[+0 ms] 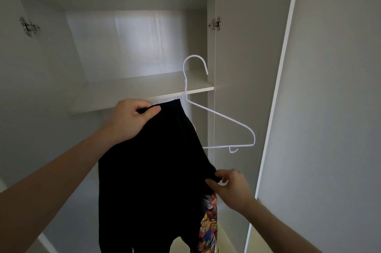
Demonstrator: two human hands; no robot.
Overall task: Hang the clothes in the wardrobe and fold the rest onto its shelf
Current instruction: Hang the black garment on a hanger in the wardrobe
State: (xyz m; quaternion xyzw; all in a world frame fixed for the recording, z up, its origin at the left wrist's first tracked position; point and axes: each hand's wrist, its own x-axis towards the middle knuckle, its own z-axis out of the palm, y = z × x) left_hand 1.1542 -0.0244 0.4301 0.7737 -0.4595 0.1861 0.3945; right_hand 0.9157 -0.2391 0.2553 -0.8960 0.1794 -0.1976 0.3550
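Black garment (152, 172) hangs in front of the open wardrobe (132, 46), held up between both hands and partly draped over a white wire hanger (221, 116). Left hand (132, 118) grips the garment's top edge, fingers curled over the fabric and thumb pressed along it, just below the front lip of the wardrobe shelf (144, 87). Right hand (231, 184) sits lower and to the right, pinching a corner of the same dark cloth between thumb and fingertips. Hanger's hook rises above the shelf edge, its right shoulder and bottom bar standing bare beside the cloth; its left half is hidden behind the fabric, so how it is supported cannot be told. Below the right hand a strip of bright, many-coloured printed fabric (209, 221) shows at the garment's edge. Wardrobe's right door (247, 56) stands open, with a metal hinge (215, 23) near its top, and another hinge (28, 27) shows on the left side
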